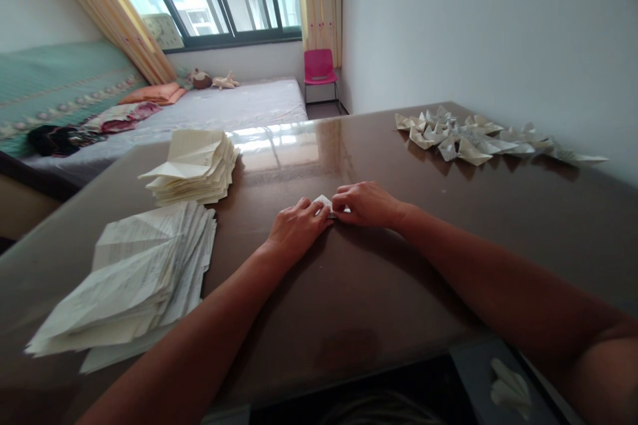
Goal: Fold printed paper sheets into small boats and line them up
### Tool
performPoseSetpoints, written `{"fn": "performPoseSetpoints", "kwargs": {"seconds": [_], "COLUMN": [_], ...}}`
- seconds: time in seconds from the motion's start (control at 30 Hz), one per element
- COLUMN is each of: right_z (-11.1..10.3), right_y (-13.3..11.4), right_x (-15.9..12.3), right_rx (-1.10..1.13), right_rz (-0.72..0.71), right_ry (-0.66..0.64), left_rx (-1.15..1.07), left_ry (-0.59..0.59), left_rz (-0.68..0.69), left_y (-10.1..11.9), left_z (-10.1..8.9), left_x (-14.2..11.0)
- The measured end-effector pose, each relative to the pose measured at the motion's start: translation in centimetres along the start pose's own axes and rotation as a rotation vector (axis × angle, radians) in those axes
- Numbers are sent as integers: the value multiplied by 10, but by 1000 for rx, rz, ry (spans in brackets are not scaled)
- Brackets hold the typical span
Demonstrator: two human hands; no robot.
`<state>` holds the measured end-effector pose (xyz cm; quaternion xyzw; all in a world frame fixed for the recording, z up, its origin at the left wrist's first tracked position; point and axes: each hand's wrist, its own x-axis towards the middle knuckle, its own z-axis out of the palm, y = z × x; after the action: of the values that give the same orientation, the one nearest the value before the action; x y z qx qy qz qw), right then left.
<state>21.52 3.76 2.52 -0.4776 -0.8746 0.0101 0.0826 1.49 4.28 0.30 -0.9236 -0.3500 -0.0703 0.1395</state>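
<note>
A small piece of folded paper (323, 200) lies on the brown table, mostly covered by my fingers; a white peak shows between them. My left hand (299, 227) grips its left side, fingers bent and pressed to the table. From the right, my right hand (366, 204) pinches the paper's other edge with thumb and fingers together. How the paper is folded underneath is hidden. Beyond my left arm are a stack of creased, written-on sheets (134, 265) and, farther back, a stack of cream sheets (194, 166).
Several folded paper boats (448, 133) sit in a cluster at the table's (349, 319) back right, close to the white wall. A bed (249, 99) and a pink chair (319, 68) stand beyond the far edge. A crumpled pale piece (511, 385) lies below the near edge.
</note>
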Motion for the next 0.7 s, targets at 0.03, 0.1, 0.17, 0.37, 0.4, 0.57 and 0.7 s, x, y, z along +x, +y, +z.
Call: {"fn": "performPoseSetpoints", "kwargs": {"seconds": [0.03, 0.1, 0.17, 0.37, 0.4, 0.57, 0.7], "right_z": [1, 4, 5, 6, 6, 8, 8], "right_y": [0, 1, 4, 23, 26, 37, 44], "right_x": [0, 1, 2, 7, 8, 7, 5], "right_rx": [32, 98, 179, 582, 627, 705, 739], "right_rz": [6, 3, -13, -3, 1, -19, -20], "right_ry": [18, 52, 54, -24, -32, -81, -150], "left_rx": [-7, -10, -16, -155, -175, -204, -187], "left_ry": [8, 25, 34, 15, 13, 3, 0], "left_rz": [2, 3, -1, -113, -129, -159, -181], "left_y": [0, 0, 0, -4, -5, -6, -3], "left_z": [0, 0, -1, -3, -4, -4, -5], "left_x": [0, 0, 0, 0, 0, 1, 1]}}
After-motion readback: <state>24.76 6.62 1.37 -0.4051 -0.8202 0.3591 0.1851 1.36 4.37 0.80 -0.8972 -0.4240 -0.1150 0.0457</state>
